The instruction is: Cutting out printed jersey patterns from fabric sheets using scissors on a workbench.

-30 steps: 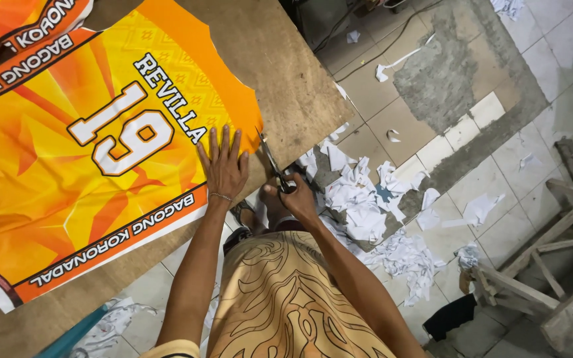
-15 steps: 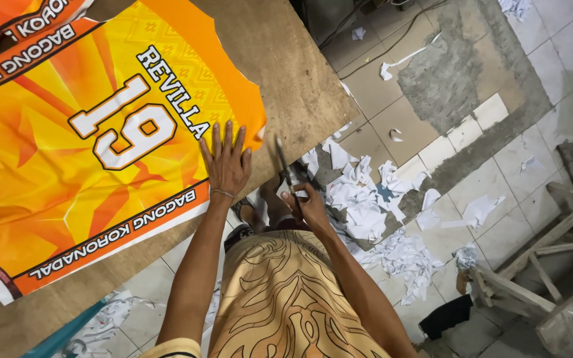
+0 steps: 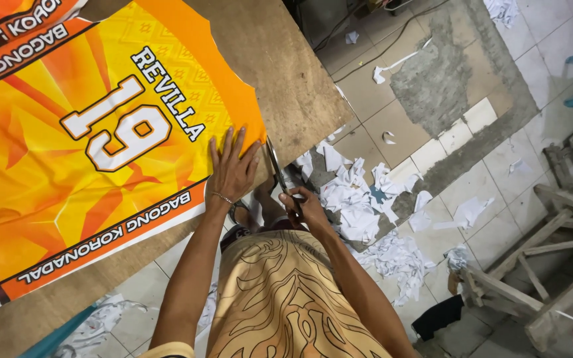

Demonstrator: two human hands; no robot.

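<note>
A large orange and yellow printed sheet [image 3: 87, 152] shaped like a jersey panel, with white lettering and a big number, lies flat on a brown board table [image 3: 280, 73]. My left hand [image 3: 233, 169] presses flat on the sheet's near right corner, fingers spread. My right hand [image 3: 305, 207] grips a pair of scissors [image 3: 276, 169], whose blades run along the sheet's right edge at the table's rim. A second orange printed piece [image 3: 14, 26] lies at the far left.
White paper offcuts [image 3: 359, 205] litter the tiled floor [image 3: 432, 152] below the table edge. A wooden frame [image 3: 552, 232] stands at the right. A black cloth [image 3: 439, 317] lies on the floor. Cables run along the floor at the top.
The scissors and my right hand have moved a little forward along the sheet's right edge. My left hand stays pressed on the corner.
</note>
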